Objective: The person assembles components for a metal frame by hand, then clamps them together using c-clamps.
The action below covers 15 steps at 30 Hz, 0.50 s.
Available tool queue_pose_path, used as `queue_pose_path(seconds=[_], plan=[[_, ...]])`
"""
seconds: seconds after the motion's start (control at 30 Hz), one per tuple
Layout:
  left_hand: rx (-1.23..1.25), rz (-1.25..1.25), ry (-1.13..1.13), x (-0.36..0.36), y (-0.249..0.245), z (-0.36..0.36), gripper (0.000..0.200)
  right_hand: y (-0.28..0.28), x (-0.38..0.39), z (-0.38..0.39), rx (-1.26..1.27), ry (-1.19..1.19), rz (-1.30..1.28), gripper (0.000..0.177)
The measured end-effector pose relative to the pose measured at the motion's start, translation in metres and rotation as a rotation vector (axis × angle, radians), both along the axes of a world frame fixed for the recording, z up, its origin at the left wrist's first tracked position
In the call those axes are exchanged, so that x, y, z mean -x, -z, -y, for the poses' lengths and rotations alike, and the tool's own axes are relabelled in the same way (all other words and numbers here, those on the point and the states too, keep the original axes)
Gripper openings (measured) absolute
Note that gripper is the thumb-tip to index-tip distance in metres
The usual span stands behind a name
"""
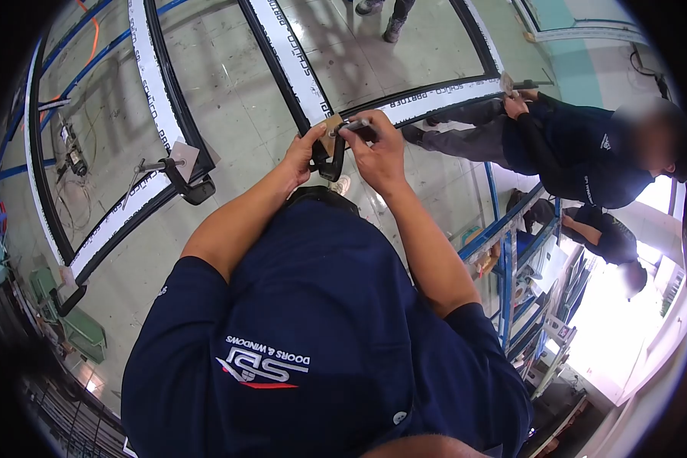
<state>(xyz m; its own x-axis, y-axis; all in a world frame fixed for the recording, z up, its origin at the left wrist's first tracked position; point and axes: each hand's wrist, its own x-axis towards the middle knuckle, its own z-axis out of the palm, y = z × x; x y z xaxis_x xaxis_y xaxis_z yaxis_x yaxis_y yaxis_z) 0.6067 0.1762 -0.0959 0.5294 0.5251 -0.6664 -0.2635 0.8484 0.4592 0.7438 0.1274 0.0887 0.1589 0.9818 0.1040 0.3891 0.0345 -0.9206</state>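
Observation:
My left hand [301, 159] is closed, its fingers pinching a small wooden block [330, 128] and the side of a black C-clamp [330, 166]. My right hand [377, 149] is closed around the metal screw [354, 124] of that same clamp. Both hands meet at the joint where an upright bar [286, 46] joins a cross bar of a black window frame [443, 99] covered in white printed film. To the left, a second C-clamp [197, 191] grips another joint over a flat pad [183, 159]. The clamp's jaw tips are partly hidden by my fingers.
At the right, a co-worker [572, 141] holds the frame's far corner near another clamp [533, 84]. A second person [607, 233] stands behind a blue metal rack [504, 267]. A power tool [74, 156] with cable lies at left, above a green stool [80, 332].

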Motion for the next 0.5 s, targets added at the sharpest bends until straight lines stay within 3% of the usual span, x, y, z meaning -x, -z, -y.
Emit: queue_pose_path(seconds=[0.5], plan=[[-0.003,0.000,0.010,0.002,-0.017,0.001,0.075,-0.004,-0.002,-0.002,-0.022,-0.001,-0.003,0.026]])
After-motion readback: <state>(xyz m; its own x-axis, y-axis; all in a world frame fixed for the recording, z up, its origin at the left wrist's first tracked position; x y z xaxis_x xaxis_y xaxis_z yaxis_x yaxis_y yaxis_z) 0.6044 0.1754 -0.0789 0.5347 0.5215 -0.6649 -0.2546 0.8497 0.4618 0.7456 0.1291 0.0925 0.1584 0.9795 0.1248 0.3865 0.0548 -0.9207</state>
